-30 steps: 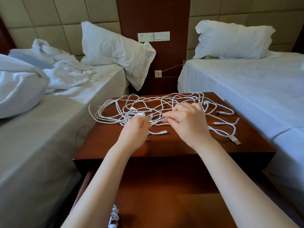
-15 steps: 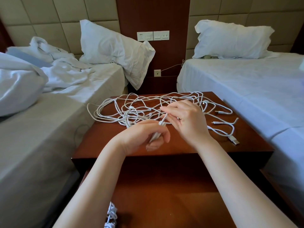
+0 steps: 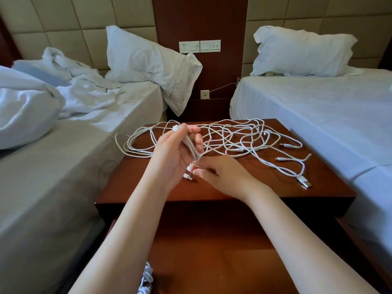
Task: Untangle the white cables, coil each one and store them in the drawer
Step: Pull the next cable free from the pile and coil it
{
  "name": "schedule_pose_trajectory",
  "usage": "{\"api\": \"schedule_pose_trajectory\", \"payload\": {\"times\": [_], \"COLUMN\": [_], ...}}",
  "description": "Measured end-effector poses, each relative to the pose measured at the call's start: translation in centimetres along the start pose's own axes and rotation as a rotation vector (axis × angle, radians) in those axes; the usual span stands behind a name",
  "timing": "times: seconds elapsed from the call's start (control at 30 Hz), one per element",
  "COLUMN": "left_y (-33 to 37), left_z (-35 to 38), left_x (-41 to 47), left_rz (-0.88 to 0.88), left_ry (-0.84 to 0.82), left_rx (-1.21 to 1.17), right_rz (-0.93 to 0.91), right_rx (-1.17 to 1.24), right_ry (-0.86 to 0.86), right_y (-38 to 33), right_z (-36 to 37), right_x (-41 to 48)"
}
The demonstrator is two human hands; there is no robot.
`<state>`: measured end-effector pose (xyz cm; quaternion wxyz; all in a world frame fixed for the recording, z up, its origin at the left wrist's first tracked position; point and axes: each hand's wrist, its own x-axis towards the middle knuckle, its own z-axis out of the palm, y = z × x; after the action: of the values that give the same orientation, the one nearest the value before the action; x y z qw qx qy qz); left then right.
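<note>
One coil [image 3: 146, 276] is being kept in the drawer [image 3: 212, 255] below the counter [image 3: 244, 187], while a second cable [image 3: 189, 145] is being gripped in loops by the left hand [image 3: 171, 155] and pinched by the right hand [image 3: 222, 175], above the counter's tangle [image 3: 239, 141].

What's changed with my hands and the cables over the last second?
The left hand turned palm up and rose, now gripping a few cable loops. The right hand drew back from the tangle toward the nightstand's front edge, pinching the strand below them. The tangle's bulk, the plug at right and the coil in the drawer stayed put.
</note>
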<state>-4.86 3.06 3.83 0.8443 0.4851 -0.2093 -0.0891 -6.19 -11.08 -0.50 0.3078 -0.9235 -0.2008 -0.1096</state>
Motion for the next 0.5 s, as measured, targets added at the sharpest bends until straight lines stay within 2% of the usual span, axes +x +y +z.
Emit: {"api": "schedule_pose_trajectory", "payload": {"times": [0.17,0.23,0.4,0.5], "left_y": [-0.6,-0.8,-1.9,-2.3], "left_z": [-0.3,-0.6,-1.6,-1.5], "left_x": [0.6,0.6,0.7,0.7], "left_rz": [0.066,0.119,0.259,0.234], "left_ry": [0.245,0.345,0.505,0.492], "left_rx": [0.107,0.218,0.776,1.005], "right_rz": [0.025,0.053,0.022,-0.034], "right_rx": [-0.035,-0.03,0.018,0.061], "right_ry": [0.052,0.071,0.186,0.29], "right_y": [0.1,0.4,0.4,0.6], "right_z": [-0.5,-1.0,-2.0,-2.2], "right_x": [0.0,-0.1,-0.3,-0.2]}}
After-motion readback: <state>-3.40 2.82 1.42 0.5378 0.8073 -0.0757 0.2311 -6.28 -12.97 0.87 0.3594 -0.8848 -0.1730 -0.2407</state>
